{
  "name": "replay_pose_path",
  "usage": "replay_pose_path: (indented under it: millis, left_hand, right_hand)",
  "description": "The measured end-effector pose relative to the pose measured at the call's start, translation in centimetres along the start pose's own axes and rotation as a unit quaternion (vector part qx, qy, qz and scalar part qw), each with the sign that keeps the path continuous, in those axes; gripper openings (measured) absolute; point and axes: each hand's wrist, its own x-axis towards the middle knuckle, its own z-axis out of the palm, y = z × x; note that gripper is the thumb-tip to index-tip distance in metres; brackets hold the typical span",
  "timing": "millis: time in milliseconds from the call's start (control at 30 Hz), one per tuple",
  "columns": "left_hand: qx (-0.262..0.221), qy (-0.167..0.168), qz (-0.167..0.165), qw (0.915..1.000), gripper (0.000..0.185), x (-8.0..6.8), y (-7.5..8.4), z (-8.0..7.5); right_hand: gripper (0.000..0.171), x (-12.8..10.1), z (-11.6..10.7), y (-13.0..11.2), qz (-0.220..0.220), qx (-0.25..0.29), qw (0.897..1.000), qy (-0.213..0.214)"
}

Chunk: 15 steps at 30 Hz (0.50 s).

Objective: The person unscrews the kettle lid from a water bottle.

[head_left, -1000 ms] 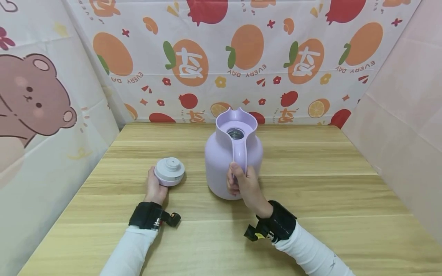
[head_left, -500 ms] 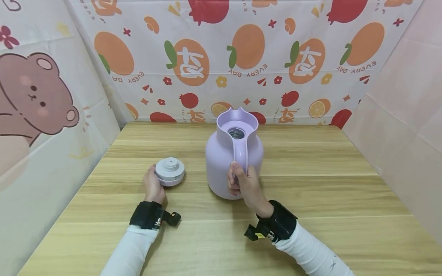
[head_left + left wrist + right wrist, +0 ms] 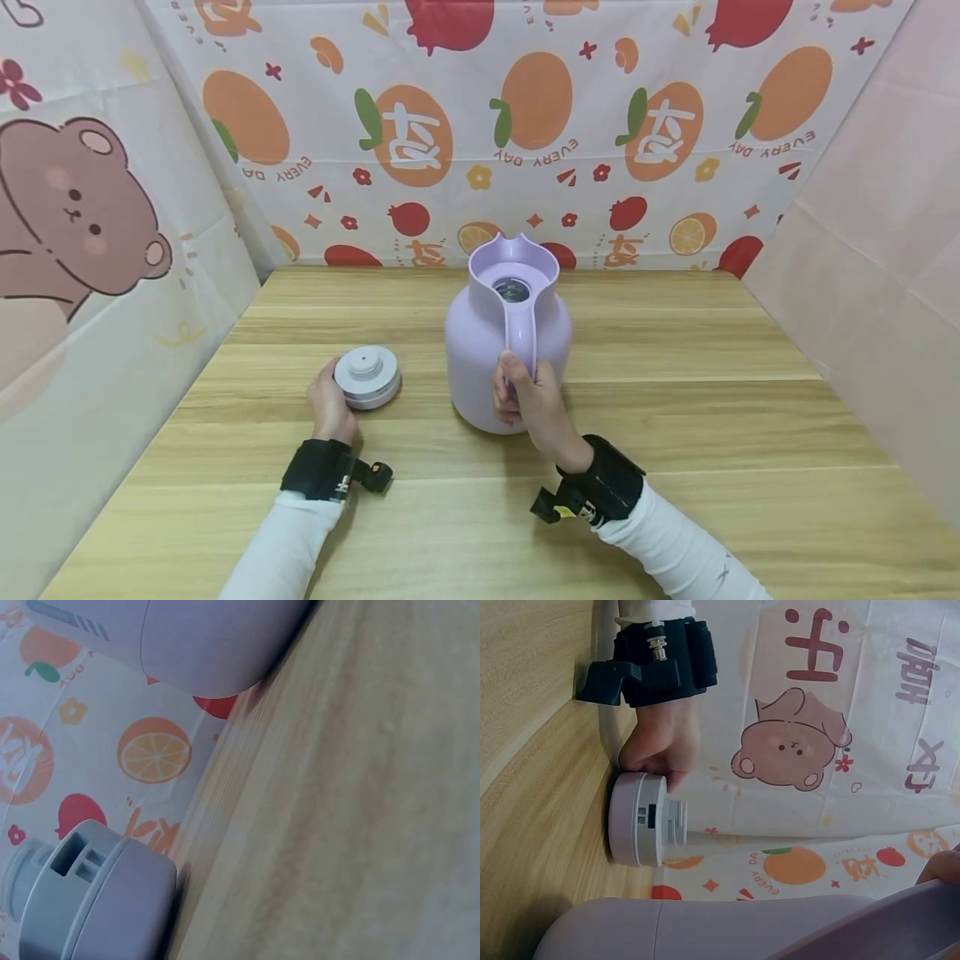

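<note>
A lilac thermos jug (image 3: 472, 358) stands upright in the middle of the table, its mouth uncovered. My right hand (image 3: 536, 408) grips the jug's handle (image 3: 521, 329), fingers wrapped round it and thumb on top. To the left lies the jug's round lid (image 3: 367, 379), upside down, with its pale grey stopper side up. My left hand (image 3: 332, 408) holds the lid by its left side; in the right wrist view that hand (image 3: 664, 742) has bent fingers against the rim. The left wrist view shows the lid (image 3: 127, 907) low at the table surface, but no fingers.
The wood-grain table (image 3: 675, 433) reaches back to a fruit-print cloth (image 3: 465, 125). A bear-print cloth (image 3: 75, 333) hangs on the left and a pale pink one (image 3: 885, 250) on the right. Each wrist wears a black camera strap (image 3: 607, 475).
The lid has tipped flatter and come down slightly toward me, so less of its lilac side shows. My left hand has shifted a little left. The right hand and jug have stayed put.
</note>
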Motion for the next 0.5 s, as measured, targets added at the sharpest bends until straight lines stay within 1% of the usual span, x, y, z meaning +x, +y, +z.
replay_pose_path:
  millis: [367,500]
  left_hand:
    - [-0.01,0.013,0.001,0.9999,0.042,0.04,0.06,0.08]
    - [-0.004,0.012,0.004,0.9999,0.042,-0.05,0.03,0.03]
  right_hand:
    - [0.041,-0.09,0.0,0.03,-0.004,0.007,1.0,-0.007]
    - [0.041,-0.08,-0.04,-0.03,-0.001,0.01,1.0,-0.011]
